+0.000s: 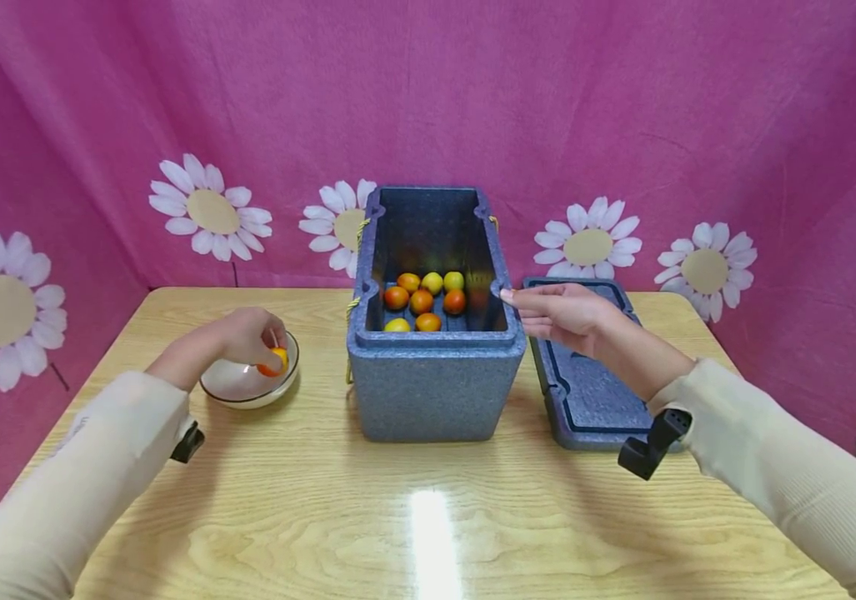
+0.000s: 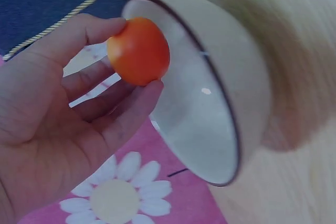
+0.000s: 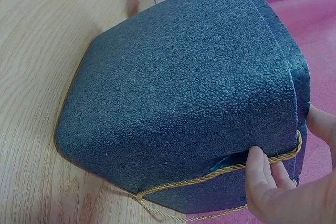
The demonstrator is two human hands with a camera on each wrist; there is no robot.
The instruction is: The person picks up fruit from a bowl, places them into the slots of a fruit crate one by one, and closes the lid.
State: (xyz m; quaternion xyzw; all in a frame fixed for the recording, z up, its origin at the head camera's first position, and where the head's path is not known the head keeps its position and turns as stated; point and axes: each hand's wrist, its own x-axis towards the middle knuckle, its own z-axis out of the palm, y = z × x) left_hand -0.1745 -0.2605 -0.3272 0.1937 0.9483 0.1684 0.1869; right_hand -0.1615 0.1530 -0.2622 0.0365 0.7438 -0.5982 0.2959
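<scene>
My left hand [image 1: 249, 335] pinches an orange-red tomato [image 2: 140, 52] between thumb and fingertips, just over the white bowl [image 1: 236, 385] with a dark rim. In the left wrist view the tomato overlaps the bowl's mouth, and no other tomato shows inside. At the right side of the grey foam box [image 1: 435, 392], my right hand [image 1: 566, 315] holds the wall, thumb at the rim and fingers against the outside by a yellow cord [image 3: 210, 175]. Several red, orange and yellow tomatoes [image 1: 421, 302] lie on the box floor.
The box's grey lid [image 1: 608, 396] lies flat on the wooden table [image 1: 307, 508], right of the box and partly under my right forearm. Behind the table hangs a pink curtain [image 1: 428, 92] with white daisies.
</scene>
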